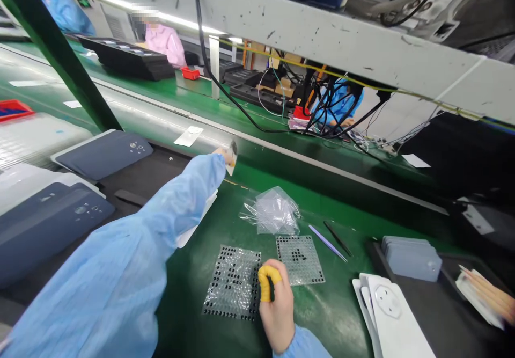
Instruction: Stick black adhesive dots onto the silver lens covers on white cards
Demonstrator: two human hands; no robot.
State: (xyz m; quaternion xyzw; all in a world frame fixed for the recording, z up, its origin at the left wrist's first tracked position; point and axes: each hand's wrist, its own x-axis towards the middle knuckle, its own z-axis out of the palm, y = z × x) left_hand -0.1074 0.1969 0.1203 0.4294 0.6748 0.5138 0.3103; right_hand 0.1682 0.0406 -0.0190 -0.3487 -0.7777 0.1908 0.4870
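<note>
My left hand (pixel 227 156) reaches far forward over the conveyor, its fingers closed on a pale card-like piece (pixel 232 159) that is blurred. Beside it on the belt lies a white card with a round mark (pixel 189 136). My right hand (pixel 277 304), a yellow cover on its index finger, is curled with thumb and index bent together. It is at the right edge of a clear sheet of small black pads (pixel 233 283); whatever its fingertips pinch is hidden. A second such sheet (pixel 300 260) lies just beyond it. Behind are crumpled clear plastic film (pixel 277 212), purple tweezers (pixel 328 243) and black tweezers (pixel 338 238).
Dark blue-grey panels (pixel 102 154) lie in a black tray at left. White panels (pixel 396 315) and stacked grey plates (pixel 410 258) are at right, where a co-worker's hand (pixel 494 296) holds something white. A shelf beam (pixel 322 46) and hanging cables (pixel 225 95) cross above.
</note>
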